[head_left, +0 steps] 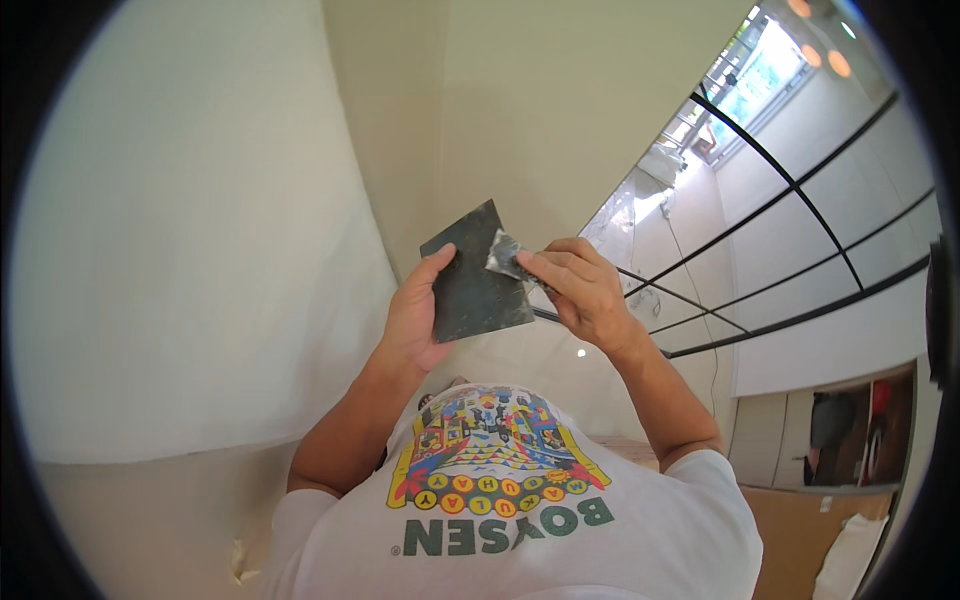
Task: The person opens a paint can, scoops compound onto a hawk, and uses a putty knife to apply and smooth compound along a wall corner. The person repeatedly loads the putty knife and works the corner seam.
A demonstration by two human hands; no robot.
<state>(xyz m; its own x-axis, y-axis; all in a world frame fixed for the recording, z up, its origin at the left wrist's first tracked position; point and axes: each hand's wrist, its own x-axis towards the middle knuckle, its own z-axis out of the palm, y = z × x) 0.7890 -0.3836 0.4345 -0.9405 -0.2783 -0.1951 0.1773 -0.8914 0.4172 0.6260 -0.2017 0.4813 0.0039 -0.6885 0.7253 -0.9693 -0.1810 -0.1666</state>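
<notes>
1. A pale cream wall (200,250) fills the background, meeting a second wall at a corner behind the hands.
2. A dark-framed glass partition (800,250) stands to the right of the dark plate.
3. The dark plate (475,275), flat and square, is held up in front of the wall corner.
4. The left hand (415,320) grips the plate's lower left edge, thumb across its face.
5. The right hand (580,290) is closed on a small putty knife (505,255), whose blade touches the plate's upper right edge.
</notes>
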